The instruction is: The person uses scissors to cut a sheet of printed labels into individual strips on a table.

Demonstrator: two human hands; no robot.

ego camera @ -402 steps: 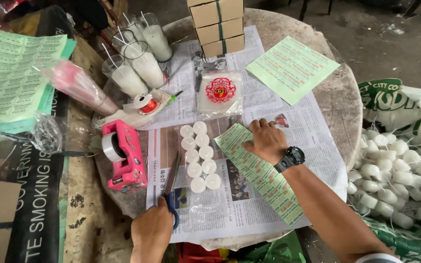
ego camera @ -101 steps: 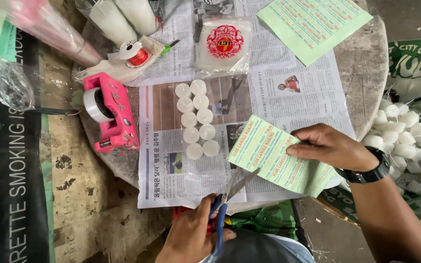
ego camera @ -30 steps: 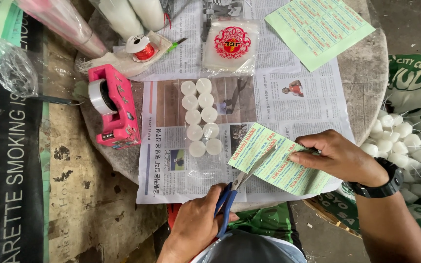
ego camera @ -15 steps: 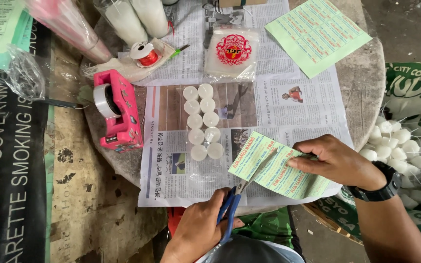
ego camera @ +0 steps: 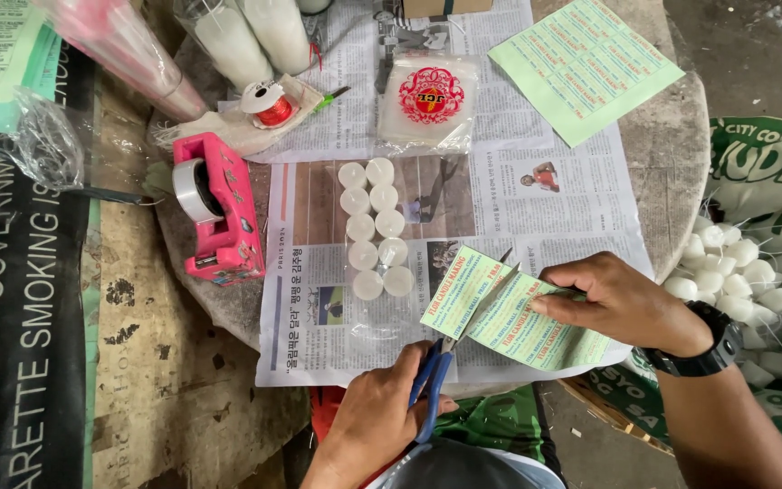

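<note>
Left hand is gripping blue-handled scissors, blades biting into the thin green printed paper sheet at the near bench edge. Right hand is pinching its right side; paper likely light, floppy, easily torn.

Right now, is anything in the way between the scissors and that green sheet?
Nothing visible: the scissors in the left hand already meet the green sheet, which the right hand holds.
</note>
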